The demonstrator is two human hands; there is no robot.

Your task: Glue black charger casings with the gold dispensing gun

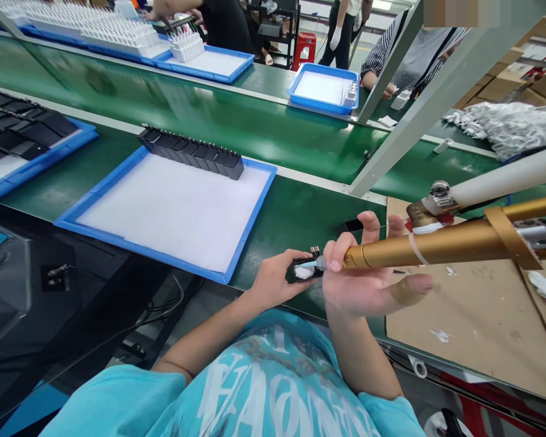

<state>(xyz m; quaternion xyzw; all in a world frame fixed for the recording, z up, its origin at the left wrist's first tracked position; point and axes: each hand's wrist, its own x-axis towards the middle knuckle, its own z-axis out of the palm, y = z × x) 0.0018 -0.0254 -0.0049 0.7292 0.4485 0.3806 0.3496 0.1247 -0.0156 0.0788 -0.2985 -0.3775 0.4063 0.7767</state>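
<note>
My left hand is closed round a small black plug housing, its two metal prongs pointing away from me. White material shows inside its open side. From the right, a gold tube-shaped dispenser with a pale blue nozzle reaches in, the tip over the housing's opening. My right hand grips the dispenser's front end with the fingers; the thumb, wrapped in a tan bandage, stretches out to the right. Just beyond those fingers a black piece lies on the green bench.
A blue tray with white lining bears a row of black plug housings along its far edge. Another tray of black parts stands left. Cardboard covers the right bench. A slanted metal post rises ahead; co-workers sit beyond.
</note>
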